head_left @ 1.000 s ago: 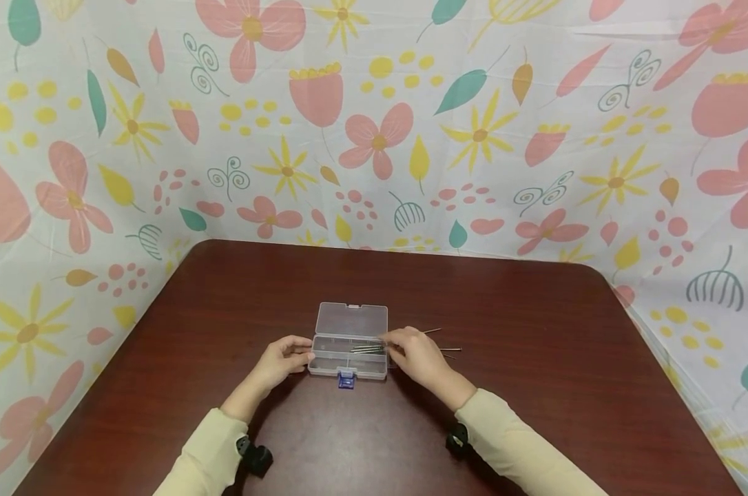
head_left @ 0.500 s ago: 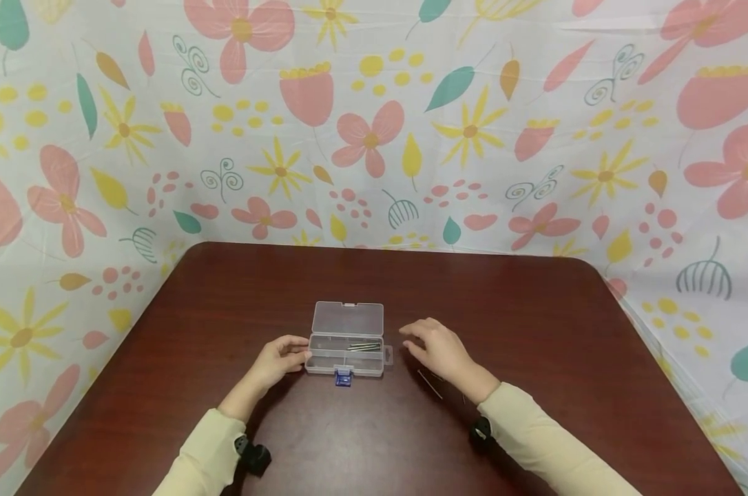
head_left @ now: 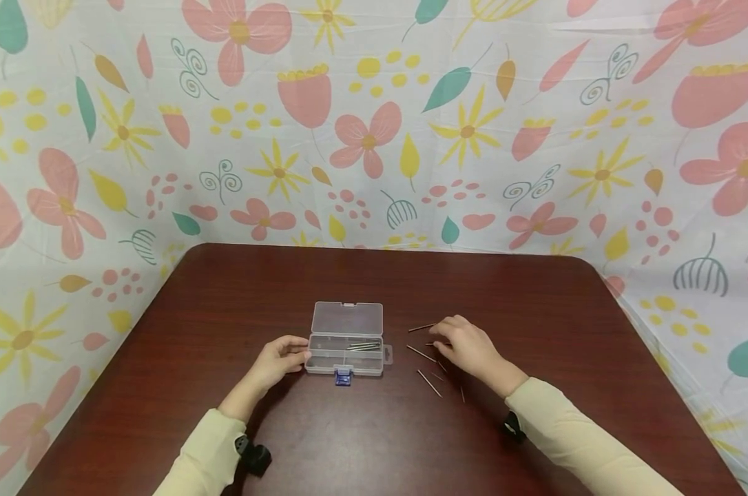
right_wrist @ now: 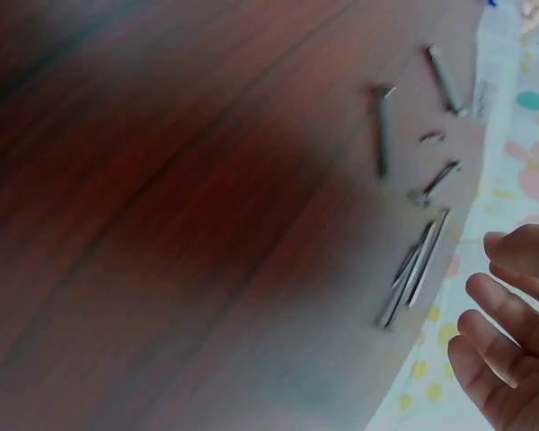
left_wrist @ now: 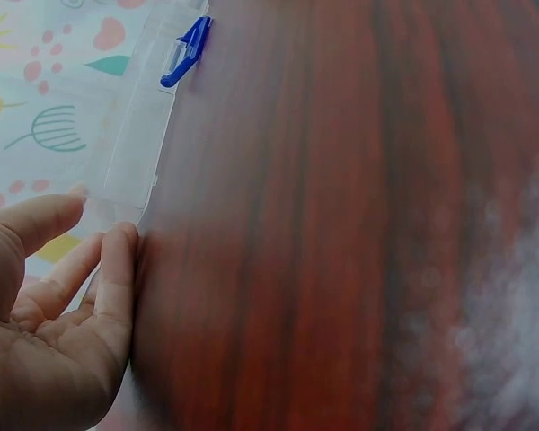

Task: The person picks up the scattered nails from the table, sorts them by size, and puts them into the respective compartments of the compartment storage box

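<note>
Loose metal pins [right_wrist: 384, 135] lie well in from the far edge of the table [head_left: 256, 289], on the right-edge side of the plastic box [head_left: 327, 363]; likely light, stiff, prone to roll, best pinched mid-shank; right hand [head_left: 467, 348] loosely bent, nothing visible in it, left hand [head_left: 277, 362] touching the box's end, fingers relaxed.

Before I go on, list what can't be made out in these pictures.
Left wrist view: far end of the clear plastic box; cut off by the top edge.
Head view: exact number of thin rods inside it; too small to separate.
Head view: whatever lies beneath the right hand; the hand hides it.
Right wrist view: any threads on the loose nail-like pieces; blurred.
</note>
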`<action>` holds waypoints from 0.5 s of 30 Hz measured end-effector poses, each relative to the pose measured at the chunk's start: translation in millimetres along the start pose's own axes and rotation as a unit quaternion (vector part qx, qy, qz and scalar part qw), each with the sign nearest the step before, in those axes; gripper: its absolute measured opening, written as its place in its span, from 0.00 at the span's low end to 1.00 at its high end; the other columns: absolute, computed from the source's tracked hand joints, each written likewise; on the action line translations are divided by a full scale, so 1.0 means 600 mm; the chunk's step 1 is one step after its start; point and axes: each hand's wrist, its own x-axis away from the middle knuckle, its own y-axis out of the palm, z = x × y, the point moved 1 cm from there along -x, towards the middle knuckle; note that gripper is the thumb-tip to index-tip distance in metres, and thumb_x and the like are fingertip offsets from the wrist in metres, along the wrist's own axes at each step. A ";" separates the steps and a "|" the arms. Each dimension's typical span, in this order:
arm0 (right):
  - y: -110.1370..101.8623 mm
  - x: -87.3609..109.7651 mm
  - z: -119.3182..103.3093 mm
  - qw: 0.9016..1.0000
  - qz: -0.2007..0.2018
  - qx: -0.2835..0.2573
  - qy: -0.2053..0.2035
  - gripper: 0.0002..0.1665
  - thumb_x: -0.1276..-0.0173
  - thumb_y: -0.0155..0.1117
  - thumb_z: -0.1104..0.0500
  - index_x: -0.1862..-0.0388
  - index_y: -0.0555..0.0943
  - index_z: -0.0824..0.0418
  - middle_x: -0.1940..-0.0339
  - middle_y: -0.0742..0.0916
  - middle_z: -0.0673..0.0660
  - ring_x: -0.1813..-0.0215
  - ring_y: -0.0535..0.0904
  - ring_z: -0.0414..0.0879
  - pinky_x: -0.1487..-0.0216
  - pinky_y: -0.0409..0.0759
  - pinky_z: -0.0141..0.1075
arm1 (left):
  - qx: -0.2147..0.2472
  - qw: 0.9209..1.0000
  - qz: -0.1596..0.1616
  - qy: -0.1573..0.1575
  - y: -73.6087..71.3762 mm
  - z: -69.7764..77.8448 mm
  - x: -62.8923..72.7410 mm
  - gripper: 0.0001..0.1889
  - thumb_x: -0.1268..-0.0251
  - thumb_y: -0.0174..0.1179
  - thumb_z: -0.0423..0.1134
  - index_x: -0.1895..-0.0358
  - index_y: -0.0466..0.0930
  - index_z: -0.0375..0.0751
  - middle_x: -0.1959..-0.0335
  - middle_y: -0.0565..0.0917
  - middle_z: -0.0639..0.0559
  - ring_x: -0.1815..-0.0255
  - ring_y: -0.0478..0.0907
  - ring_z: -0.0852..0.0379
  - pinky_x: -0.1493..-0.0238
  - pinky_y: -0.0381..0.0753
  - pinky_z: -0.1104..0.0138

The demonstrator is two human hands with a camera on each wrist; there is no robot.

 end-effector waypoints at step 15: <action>0.014 0.026 0.038 0.998 -0.013 0.064 -0.009 0.09 0.49 0.71 0.69 0.67 0.85 0.63 0.69 0.84 0.56 0.65 0.78 0.51 0.69 0.81 0.42 | -0.007 1.000 0.012 -0.007 -0.001 -0.005 -0.001 0.18 0.37 0.59 0.31 0.47 0.72 0.23 0.52 0.80 0.31 0.55 0.81 0.49 0.56 0.84 0.60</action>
